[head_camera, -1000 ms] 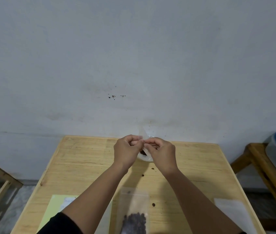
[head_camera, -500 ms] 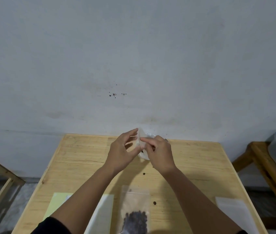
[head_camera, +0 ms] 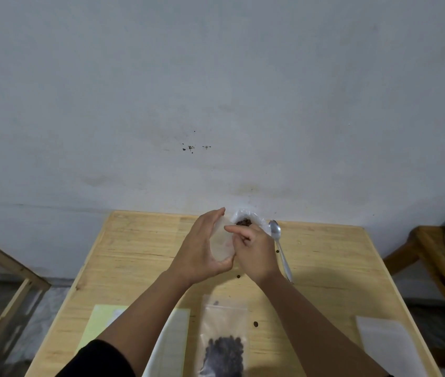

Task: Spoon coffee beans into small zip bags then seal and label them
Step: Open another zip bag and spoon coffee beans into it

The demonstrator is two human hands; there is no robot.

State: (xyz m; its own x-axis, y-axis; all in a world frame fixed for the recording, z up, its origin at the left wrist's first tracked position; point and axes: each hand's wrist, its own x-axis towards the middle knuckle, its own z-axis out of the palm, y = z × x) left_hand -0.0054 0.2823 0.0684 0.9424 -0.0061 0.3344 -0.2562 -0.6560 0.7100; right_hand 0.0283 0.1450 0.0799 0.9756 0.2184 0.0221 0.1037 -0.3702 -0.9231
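A small empty zip bag (head_camera: 220,246) was held above the middle of the tabletop (head_camera: 139,257), toward its far edge. The left hand (head_camera: 202,248) cupped it, thumb under the bottom and fingers curved up along its left side. The right hand (head_camera: 254,251) met it from the right, forefinger stretched across the bag's top and the other fingers curled; it seemed to pinch the bag's edge, though the grip itself was hidden behind the knuckles.

Just behind the hands, at the far edge, stood an open plastic bag of coffee beans (head_camera: 246,220). A metal spoon (head_camera: 280,246) lay beside it to the right, bowl toward the far edge, handle pointing toward the near edge. A few stray beans (head_camera: 255,324) were scattered on the wood.

At the near edge lay a filled zip bag (head_camera: 225,338) with dark beans in its lower part. Left of it were a white sheet (head_camera: 171,346) and a pale green sheet (head_camera: 99,325), partly under the left forearm. Near the near right corner lay a stack of white labels or bags (head_camera: 387,341).
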